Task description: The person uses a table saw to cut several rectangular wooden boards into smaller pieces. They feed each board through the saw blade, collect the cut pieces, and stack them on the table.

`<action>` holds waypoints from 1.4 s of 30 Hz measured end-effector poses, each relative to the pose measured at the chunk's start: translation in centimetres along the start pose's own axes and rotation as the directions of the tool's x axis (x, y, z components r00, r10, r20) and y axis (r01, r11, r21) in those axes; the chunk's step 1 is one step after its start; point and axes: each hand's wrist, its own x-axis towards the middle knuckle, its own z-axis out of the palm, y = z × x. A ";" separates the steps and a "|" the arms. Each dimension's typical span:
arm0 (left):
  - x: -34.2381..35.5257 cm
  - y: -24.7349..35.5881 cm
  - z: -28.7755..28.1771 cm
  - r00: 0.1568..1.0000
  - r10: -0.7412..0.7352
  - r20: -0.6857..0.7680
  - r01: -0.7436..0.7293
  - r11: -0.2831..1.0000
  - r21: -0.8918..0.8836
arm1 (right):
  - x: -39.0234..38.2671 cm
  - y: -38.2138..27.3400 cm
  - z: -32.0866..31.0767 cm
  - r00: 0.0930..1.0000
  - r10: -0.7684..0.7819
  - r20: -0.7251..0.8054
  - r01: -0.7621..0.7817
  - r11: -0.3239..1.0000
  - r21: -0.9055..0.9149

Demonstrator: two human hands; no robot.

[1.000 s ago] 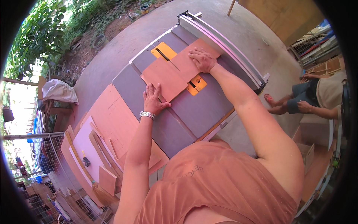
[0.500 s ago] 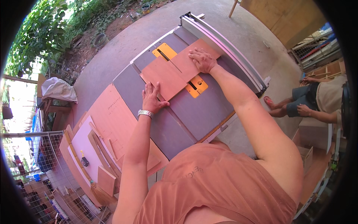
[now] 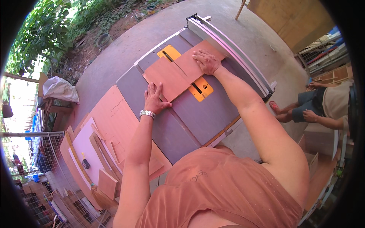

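A flat reddish-brown wooden board (image 3: 165,78) lies across the grey table of a table saw (image 3: 186,121), over its yellow insert plate (image 3: 204,90). A dark, narrow cut line runs partway through the board, in line with the slot of the plate. My right hand (image 3: 207,62) rests flat on the board's right part, fingers stretched out. At the near left edge of the board is my left hand (image 3: 154,102), its fingers spread and their tips touching the board. A metal watch (image 3: 148,113) sits on my left wrist.
The long rip fence (image 3: 235,57) borders the saw on the right. To the left, a wooden sheet (image 3: 114,117) carries wood strips, a tape measure (image 3: 86,164) and a small wood piece (image 3: 108,184). Another person (image 3: 323,100) is at the far right.
Both hands and the board keep almost the same place on the saw table. The view has shifted slightly.
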 end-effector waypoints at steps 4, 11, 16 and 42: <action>0.3 -0.2 -0.1 1.000 -0.004 0.002 0.004 1.000 0.004 | 0.3 0.0 0.1 1.000 0.003 0.004 -0.003 1.000 0.019; 0.8 -0.5 -0.4 1.000 -0.008 -0.009 0.008 1.000 -0.008 | 0.9 0.2 0.5 1.000 0.005 0.011 -0.005 1.000 0.002; 1.4 -0.8 -0.7 1.000 -0.001 -0.002 0.001 1.000 0.001 | 1.6 0.3 0.9 1.000 -0.008 -0.011 0.008 1.000 0.016; 3.6 -2.6 -1.4 1.000 -0.006 0.000 0.006 1.000 -0.019 | 4.4 0.8 2.0 0.999 0.013 0.042 -0.012 1.000 -0.029</action>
